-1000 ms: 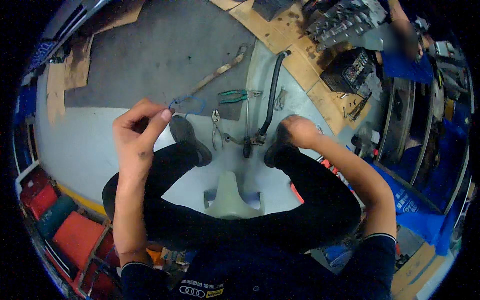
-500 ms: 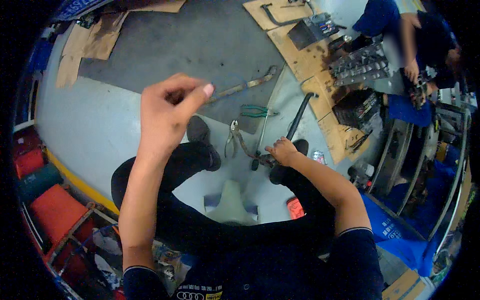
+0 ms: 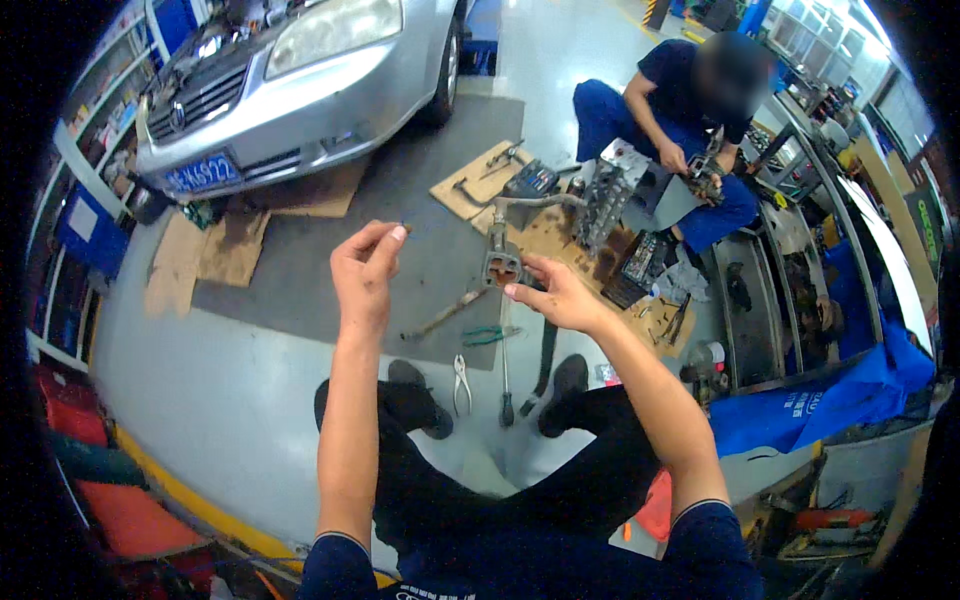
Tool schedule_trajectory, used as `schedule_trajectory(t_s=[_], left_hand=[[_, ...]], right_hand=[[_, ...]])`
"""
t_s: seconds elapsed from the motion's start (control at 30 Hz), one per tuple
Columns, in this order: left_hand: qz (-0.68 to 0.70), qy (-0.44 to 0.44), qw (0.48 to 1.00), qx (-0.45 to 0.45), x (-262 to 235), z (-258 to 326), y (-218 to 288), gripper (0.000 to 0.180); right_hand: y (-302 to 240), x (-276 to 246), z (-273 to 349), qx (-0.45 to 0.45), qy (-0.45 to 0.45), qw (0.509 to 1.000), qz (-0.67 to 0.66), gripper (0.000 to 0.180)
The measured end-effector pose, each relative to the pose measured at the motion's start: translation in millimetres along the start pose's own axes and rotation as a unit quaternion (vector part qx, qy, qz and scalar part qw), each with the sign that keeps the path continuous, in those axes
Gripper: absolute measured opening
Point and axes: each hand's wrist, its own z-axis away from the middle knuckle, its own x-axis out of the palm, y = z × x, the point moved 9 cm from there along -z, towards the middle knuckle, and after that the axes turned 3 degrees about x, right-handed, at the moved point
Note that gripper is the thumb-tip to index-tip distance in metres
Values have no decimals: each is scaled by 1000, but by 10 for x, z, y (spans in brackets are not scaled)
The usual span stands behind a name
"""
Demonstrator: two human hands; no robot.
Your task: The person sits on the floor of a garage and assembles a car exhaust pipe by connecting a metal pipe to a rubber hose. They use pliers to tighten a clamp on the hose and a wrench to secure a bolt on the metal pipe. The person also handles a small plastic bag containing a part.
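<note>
My right hand [image 3: 565, 297] holds a metal pipe fitting [image 3: 500, 268] by its flanged end, thumb below and fingers at the side. Reddish-brown residue shows in its openings, and a curved pipe [image 3: 540, 202] extends from its top. To the left, my left hand [image 3: 362, 268] is raised and pinched at the fingertips around something thin and bluish, too fine to name. On the floor below are slip-joint pliers [image 3: 461, 385], green-handled pliers [image 3: 486, 335], a screwdriver [image 3: 506, 405], a rusty pipe [image 3: 440, 318] and a black bar or tube [image 3: 547, 360] near my right shoe.
A silver car [image 3: 350, 90] stands ahead on the left. At the right, a seated person [image 3: 650, 100] handles a metal part beside an engine cylinder head [image 3: 610, 190]. Oil-stained cardboard [image 3: 550, 235] carries tools; a metal rack [image 3: 740, 330] stands at far right.
My right hand has risen from near the floor, bringing up the pipe fitting. My left hand stays pinched. The view has tilted up, bringing the car and the other person further into sight.
</note>
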Motion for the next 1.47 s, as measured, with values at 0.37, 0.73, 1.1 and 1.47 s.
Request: schedule_trajectory(t_s=[0.37,0.73,1.1,1.47], left_hand=[[-13,-120,993,-11,1275,-169,-313,12],[4,-17,994,-109,1520,-136,-1038,15],[-88,-102,987,-88,1569,-212,-928,14],[-220,-177,957,67,1459,-322,-603,11]], right_hand=[[-393,-356,82,77,62,942,-320,41],[116,-519,-281,108,169,887,-416,51],[205,-501,-261,130,149,889,-412,51],[302,-362,-211,177,98,912,-356,54]])
